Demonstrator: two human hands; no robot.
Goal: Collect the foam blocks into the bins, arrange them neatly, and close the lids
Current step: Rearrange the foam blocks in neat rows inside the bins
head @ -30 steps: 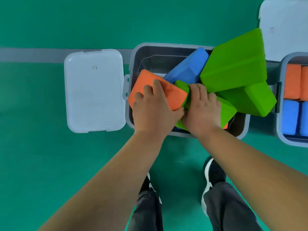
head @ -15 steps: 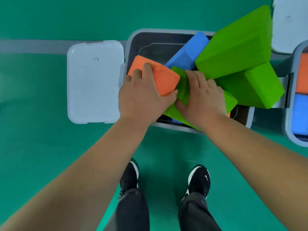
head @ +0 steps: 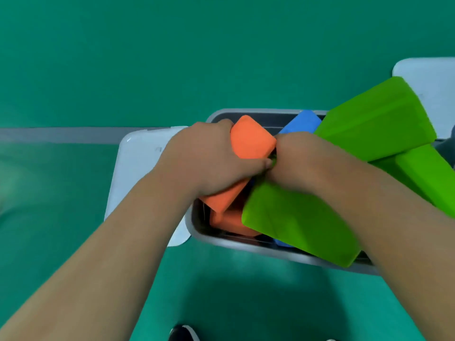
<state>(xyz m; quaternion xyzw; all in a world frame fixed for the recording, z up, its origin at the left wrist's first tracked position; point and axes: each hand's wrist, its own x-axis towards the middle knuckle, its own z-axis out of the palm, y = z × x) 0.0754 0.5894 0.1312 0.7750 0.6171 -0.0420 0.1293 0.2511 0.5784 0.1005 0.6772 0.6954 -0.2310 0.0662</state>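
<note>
A grey bin [head: 246,244] on the green floor is piled with foam blocks. My left hand [head: 209,161] grips an orange block [head: 251,139], tilted up above the bin's left side. My right hand [head: 302,161] grips a green block [head: 300,222] that slants out over the bin's near rim. Two more green blocks [head: 376,119] [head: 428,173] stick out at the right. A blue block [head: 302,123] pokes up at the back. Another orange block [head: 231,221] lies lower in the bin.
The bin's white lid [head: 138,163] lies open flat to the left, partly under my left arm. A second white lid [head: 433,77] shows at the far right. A grey stripe [head: 61,135] crosses the floor. A shoe tip [head: 183,333] is at the bottom edge.
Both hands have lifted their blocks: the orange block is raised and tilted up, and the green block is pulled out toward the bin's near rim. The camera moved closer; the right-hand bin left the view.
</note>
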